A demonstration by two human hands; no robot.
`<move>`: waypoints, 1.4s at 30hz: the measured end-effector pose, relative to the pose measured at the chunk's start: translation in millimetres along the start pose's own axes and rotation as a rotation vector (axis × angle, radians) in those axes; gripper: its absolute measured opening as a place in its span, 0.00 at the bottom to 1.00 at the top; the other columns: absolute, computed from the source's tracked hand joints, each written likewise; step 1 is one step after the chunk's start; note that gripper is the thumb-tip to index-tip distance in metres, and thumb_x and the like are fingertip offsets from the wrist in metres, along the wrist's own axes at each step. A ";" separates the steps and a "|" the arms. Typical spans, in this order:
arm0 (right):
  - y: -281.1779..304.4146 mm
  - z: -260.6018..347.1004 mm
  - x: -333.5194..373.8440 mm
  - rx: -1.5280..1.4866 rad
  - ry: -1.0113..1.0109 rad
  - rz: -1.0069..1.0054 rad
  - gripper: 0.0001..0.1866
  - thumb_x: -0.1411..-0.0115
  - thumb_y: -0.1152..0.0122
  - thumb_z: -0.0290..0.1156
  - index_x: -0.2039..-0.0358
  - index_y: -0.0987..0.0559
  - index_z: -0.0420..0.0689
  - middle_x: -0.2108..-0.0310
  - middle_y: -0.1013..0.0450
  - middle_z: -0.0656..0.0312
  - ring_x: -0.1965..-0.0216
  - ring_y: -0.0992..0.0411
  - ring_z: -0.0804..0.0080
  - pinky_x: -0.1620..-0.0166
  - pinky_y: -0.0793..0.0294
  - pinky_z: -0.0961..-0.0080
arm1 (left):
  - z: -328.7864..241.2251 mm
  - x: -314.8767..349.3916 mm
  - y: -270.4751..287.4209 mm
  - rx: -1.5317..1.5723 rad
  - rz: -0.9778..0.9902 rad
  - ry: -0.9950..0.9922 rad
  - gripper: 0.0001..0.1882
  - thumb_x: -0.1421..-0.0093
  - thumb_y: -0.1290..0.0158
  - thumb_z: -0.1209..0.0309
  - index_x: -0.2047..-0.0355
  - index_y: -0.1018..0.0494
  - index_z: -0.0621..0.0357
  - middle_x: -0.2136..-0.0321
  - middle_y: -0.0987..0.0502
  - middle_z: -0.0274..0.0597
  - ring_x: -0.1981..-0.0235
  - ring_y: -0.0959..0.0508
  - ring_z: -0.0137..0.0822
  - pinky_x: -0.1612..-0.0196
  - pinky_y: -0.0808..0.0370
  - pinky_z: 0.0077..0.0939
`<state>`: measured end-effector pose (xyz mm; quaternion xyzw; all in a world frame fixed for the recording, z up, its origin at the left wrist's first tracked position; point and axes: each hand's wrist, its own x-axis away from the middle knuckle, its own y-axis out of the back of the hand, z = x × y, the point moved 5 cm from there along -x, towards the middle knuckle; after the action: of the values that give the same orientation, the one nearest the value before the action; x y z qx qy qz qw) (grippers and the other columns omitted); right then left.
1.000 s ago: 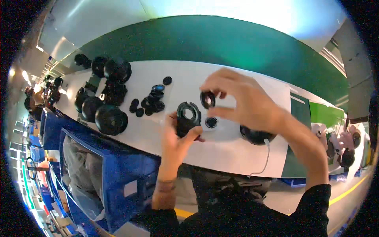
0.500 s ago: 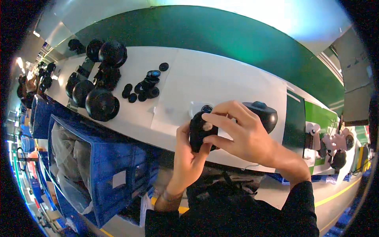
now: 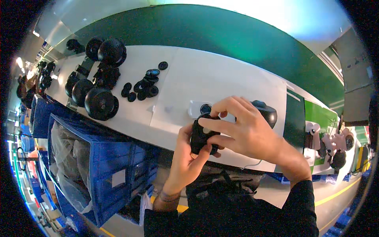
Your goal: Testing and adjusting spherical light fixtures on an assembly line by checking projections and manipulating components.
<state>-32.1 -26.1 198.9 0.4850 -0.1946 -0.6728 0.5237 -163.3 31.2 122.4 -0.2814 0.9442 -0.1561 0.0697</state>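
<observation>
Two bare hands meet over the near edge of a white worktable (image 3: 221, 75), closed around a round black part (image 3: 197, 143) raised in front of the worker's dark-clothed torso. The left hand (image 3: 185, 158) cradles the piece from the left, its fingers curled behind and its thumb laid along the near edge. The right hand (image 3: 252, 130) comes in from the other side, thumb and forefinger pinched against the part's upper face, where a pale spot shows between them; whether those fingertips also grasp a smaller component cannot be told.

Just beyond the hands, a small dark ring (image 3: 205, 108) lies on the table at a pale, see-through piece (image 3: 194, 108). To the right, partly hidden by the right hand, sits a dark rounded device (image 3: 266, 112). Left of the hands, well apart from them, small black discs (image 3: 152, 91) lie in a loose cluster, one showing a bluish face. Farther left, large black domed pieces (image 3: 98, 102) crowd the tabletop. Below them stands a blue crate (image 3: 108, 158) containing clear plastic sheeting (image 3: 73, 177). At far right, pale pinkish devices (image 3: 314, 132) rest by a bright green mat (image 3: 321, 114).
</observation>
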 end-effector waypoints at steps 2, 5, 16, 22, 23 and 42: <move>3.4 0.4 -1.1 0.073 -0.002 0.009 0.23 0.61 0.27 0.30 0.59 0.18 0.46 0.62 0.30 0.61 0.64 0.29 0.65 0.59 0.28 0.67 | 0.2 1.4 0.3 0.014 0.040 0.057 0.25 0.34 0.58 0.82 0.40 0.53 0.67 0.52 0.30 0.52 0.54 0.22 0.39 0.56 0.19 0.32; 4.2 0.9 -0.4 0.101 -0.006 0.014 0.23 0.61 0.27 0.30 0.59 0.18 0.46 0.62 0.30 0.61 0.64 0.29 0.65 0.59 0.28 0.67 | -1.9 2.1 0.9 0.003 0.051 0.084 0.25 0.34 0.58 0.81 0.40 0.53 0.67 0.52 0.30 0.52 0.55 0.22 0.39 0.57 0.19 0.31; 14.4 3.5 8.7 0.012 -0.067 -0.006 0.33 0.62 0.24 0.34 0.51 0.22 0.47 0.56 0.29 0.57 0.59 0.28 0.58 0.54 0.27 0.64 | -5.4 9.0 2.1 -0.017 -0.007 0.103 0.22 0.34 0.57 0.79 0.42 0.48 0.68 0.52 0.30 0.51 0.56 0.21 0.38 0.60 0.19 0.29; 51.8 -25.5 38.9 0.053 -0.279 -0.102 0.33 0.57 0.24 0.33 0.48 0.24 0.46 0.52 0.28 0.54 0.51 0.28 0.54 0.50 0.26 0.64 | 5.0 -5.5 25.1 -0.025 -0.194 0.228 0.20 0.34 0.51 0.71 0.45 0.42 0.61 0.60 0.24 0.48 0.74 0.18 0.36 0.80 0.26 0.18; 58.8 -36.3 49.7 0.068 -0.345 -0.124 0.32 0.56 0.24 0.32 0.48 0.24 0.46 0.51 0.28 0.54 0.50 0.28 0.56 0.50 0.26 0.65 | 9.1 -10.9 29.6 -0.074 -0.182 0.243 0.20 0.35 0.51 0.71 0.45 0.42 0.60 0.60 0.24 0.48 0.75 0.19 0.36 0.81 0.27 0.18; 33.8 -102.9 152.2 -0.333 -0.604 -0.061 0.52 0.64 0.22 0.23 0.36 0.37 0.44 0.34 0.41 0.53 0.33 0.44 0.57 0.33 0.44 0.63 | 116.7 -107.1 3.0 0.012 0.275 0.775 0.17 0.34 0.52 0.58 0.57 0.24 0.59 0.70 0.23 0.38 0.76 0.23 0.29 0.78 0.28 0.20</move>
<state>76.4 -149.6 109.9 0.1774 -0.2139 -0.8238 0.4941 -50.1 63.0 16.2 -0.0725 0.9285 -0.2450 -0.2694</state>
